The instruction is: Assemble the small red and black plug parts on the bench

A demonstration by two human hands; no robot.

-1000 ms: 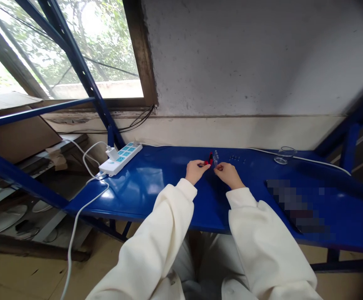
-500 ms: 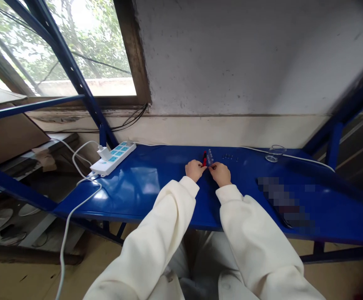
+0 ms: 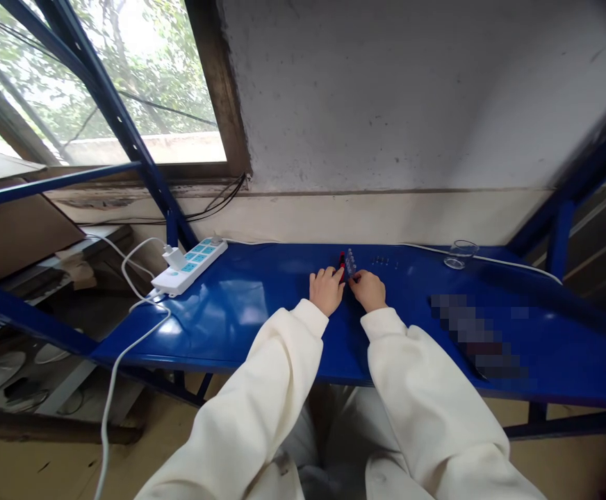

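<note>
My left hand point(image 3: 326, 290) lies palm down with its fingers stretched out, the index fingertip at a small red-and-black object point(image 3: 342, 257). That object stands or lies just left of a clear strip point(image 3: 351, 262) with a row of bumps along it. My right hand point(image 3: 368, 289) is closed, thumb and fingers pinched at the near end of the clear strip. Its fingers hide that end. Several tiny pieces point(image 3: 381, 261), too small to name, lie in a row to the right of the strip on the blue table point(image 3: 282, 278).
A white power strip point(image 3: 188, 266) with a plug and cable lies at the left of the table. To the right stand a clear glass cup point(image 3: 459, 255) and a blurred-out dark flat object point(image 3: 470, 340). Blue frame posts point(image 3: 120, 111) rise at both sides, with a wall behind.
My left hand has loosened from a pinch beside the red-and-black object, its fingers now spread forward over the object's near part. My right hand stays at the clear strip.
</note>
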